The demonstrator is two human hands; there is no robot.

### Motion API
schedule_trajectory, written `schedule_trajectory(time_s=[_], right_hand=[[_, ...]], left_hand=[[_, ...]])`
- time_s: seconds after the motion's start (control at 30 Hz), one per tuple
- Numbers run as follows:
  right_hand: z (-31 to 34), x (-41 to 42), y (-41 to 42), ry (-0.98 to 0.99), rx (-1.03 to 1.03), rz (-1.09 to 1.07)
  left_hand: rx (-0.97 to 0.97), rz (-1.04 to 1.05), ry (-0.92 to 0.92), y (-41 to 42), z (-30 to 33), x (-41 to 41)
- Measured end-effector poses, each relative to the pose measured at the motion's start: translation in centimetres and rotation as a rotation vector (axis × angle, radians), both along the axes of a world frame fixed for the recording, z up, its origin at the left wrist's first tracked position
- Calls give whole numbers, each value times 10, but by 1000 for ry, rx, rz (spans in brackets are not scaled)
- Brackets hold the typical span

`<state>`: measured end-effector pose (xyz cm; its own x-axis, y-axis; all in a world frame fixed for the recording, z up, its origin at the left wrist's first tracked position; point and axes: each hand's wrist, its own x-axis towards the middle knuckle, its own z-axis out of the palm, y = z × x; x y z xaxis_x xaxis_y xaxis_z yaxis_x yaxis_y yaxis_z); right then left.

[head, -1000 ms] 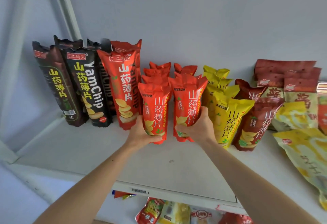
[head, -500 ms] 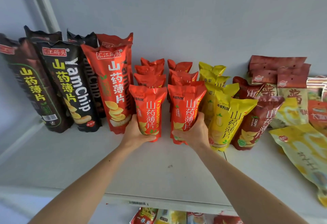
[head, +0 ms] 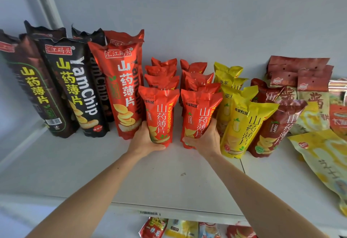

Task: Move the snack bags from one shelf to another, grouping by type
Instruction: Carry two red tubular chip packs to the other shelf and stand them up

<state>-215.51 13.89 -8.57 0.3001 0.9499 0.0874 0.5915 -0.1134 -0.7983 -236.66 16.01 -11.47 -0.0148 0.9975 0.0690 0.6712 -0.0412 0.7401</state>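
Two small red yam-chip bags stand upright at the front of two rows on the white shelf point(head: 169, 177). My left hand point(head: 143, 140) grips the bottom of the left red bag point(head: 159, 110). My right hand point(head: 205, 140) grips the bottom of the right red bag point(head: 200, 112). Behind each front bag stand more small red bags point(head: 163, 80) of the same kind. Both held bags rest on or just above the shelf surface; I cannot tell which.
Tall black bags point(head: 73, 87) and a tall red bag point(head: 122, 87) stand at the left. Yellow bags point(head: 242, 121) and a dark red bag point(head: 276, 127) stand right of my hands. Flat packs point(head: 300, 76) and a yellow pouch point(head: 323, 159) lie far right. A lower shelf holds more snacks point(head: 180, 228).
Both hands keep their grip on the two front red bags, which have shifted slightly back toward their rows. The camera view has moved a little.
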Motion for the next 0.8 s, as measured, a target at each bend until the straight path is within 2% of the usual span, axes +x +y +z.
schedule_trajectory(time_s=[0.27,0.43,0.53,0.67,0.8], right_hand=[[1,13,-17,-74,-139,41],[7,30,-39,-311,-288,173],[15,42,-54,-451,-308,214],[30,62,-76,-609,-320,281],[42,94,-103,-670,-280,285]], left_hand=[[-59,-16,227,-13,8,-8],[-205,-20,601,-37,28,-5],[-193,-89,770,-53,43,8],[-123,-222,834,-70,58,44],[-13,-348,841,-84,73,101]])
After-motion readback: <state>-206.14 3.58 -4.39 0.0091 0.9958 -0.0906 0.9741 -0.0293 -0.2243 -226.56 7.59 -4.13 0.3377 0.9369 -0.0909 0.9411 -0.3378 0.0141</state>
